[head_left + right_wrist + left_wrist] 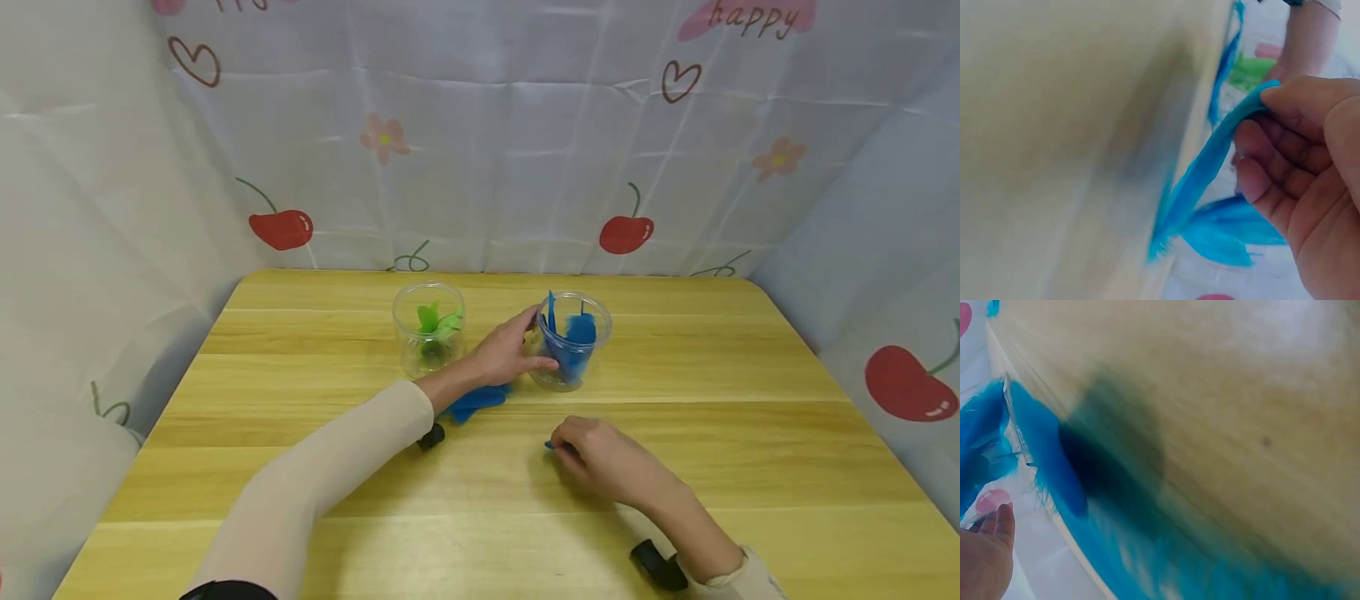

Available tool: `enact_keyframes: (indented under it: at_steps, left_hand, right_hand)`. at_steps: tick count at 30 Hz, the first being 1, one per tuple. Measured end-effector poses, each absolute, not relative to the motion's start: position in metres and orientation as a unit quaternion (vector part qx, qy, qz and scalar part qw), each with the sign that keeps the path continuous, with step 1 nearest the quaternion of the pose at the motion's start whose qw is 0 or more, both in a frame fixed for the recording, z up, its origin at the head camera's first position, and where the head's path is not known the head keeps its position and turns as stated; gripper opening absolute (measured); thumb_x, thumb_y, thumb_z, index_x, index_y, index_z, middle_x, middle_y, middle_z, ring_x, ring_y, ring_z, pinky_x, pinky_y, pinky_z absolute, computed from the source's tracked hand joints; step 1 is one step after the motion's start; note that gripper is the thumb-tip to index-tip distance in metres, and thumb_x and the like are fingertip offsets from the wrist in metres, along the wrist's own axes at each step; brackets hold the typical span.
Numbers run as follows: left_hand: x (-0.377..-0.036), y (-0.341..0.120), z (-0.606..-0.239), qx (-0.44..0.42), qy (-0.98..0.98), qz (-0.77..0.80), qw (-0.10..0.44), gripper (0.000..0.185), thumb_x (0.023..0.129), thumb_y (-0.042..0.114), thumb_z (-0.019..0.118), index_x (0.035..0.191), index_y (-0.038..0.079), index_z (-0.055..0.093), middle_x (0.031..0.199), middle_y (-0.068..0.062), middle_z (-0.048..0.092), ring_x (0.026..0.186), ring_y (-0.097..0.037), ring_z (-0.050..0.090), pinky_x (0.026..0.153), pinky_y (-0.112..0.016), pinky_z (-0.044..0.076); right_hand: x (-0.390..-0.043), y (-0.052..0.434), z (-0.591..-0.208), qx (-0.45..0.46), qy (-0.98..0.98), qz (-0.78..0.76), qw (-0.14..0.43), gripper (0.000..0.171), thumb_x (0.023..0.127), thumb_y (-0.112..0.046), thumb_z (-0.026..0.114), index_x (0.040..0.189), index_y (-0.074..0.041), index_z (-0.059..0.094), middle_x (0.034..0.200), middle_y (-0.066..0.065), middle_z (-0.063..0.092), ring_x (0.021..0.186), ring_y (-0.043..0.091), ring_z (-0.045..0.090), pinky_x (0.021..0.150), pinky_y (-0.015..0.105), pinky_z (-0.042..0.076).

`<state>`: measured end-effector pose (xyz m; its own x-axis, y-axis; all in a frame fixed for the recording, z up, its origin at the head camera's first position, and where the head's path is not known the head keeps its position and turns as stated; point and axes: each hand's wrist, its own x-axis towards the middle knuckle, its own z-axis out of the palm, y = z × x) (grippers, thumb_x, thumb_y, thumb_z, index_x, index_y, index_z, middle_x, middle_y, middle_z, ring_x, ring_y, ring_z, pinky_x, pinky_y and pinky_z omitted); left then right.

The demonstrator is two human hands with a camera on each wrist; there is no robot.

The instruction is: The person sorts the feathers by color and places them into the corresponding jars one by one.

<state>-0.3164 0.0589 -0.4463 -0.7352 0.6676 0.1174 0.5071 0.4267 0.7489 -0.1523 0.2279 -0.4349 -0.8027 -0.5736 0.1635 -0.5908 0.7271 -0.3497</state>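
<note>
Your right hand point(600, 458) rests low on the wooden table point(750, 467), fingers curled and pinching a blue feather point(1210, 162) near one end; the right wrist view shows the vane bowing softly away from your fingertips point(1272, 97). Your left hand point(506, 354) reaches forward, thumb and fingers wrapped against the side of the clear cup point(572, 342) that already stands full of blue feathers. More loose blue feathers point(476, 402) lie on the table just under your left wrist. A second clear cup point(429, 327), holding green feathers, stands just to the left. The feather looks nearly weightless, limp and easily crushed, so take it lightly at the stiffer quill, not the fluffy vane. The cup looks light enough to tip, hence the steadying hand.
</note>
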Motion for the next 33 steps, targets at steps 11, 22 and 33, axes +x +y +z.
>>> enact_keyframes:
  at_steps: [11,22,33]
  left_hand:
    - [-0.317,0.059,-0.447,0.362,0.834,0.404,0.098,0.092,0.087,0.040,0.075,0.157,0.015,0.021,0.152,-0.005,0.043,0.138,-0.023,0.042,0.111,-0.039,0.036]
    - [-0.318,0.058,-0.447,0.366,0.834,0.402,0.096,0.092,0.087,0.039,0.075,0.158,0.016,0.021,0.152,-0.005,0.042,0.138,-0.023,0.041,0.112,-0.038,0.035]
    - [-0.320,0.057,-0.448,0.373,0.831,0.402,0.097,0.092,0.087,0.040,0.075,0.157,0.015,0.021,0.153,-0.005,0.042,0.138,-0.022,0.041,0.111,-0.037,0.035]
  right_hand:
    - [-0.156,0.255,-0.399,0.287,-0.877,0.320,0.213,0.029,0.077,0.016,0.073,0.091,-0.009,0.068,0.080,-0.007,0.064,0.067,0.003,0.055,0.060,0.018,0.050]
    - [-0.177,0.264,-0.347,0.182,-0.661,0.641,0.344,0.008,0.087,0.017,0.063,0.092,0.024,0.062,0.075,0.005,0.069,0.058,0.012,0.063,0.060,0.019,0.055]
    - [-0.208,0.266,-0.347,0.126,-0.553,0.722,0.396,0.011,0.088,0.013,0.065,0.093,0.022,0.062,0.075,0.013,0.067,0.057,0.018,0.063,0.059,0.023,0.056]
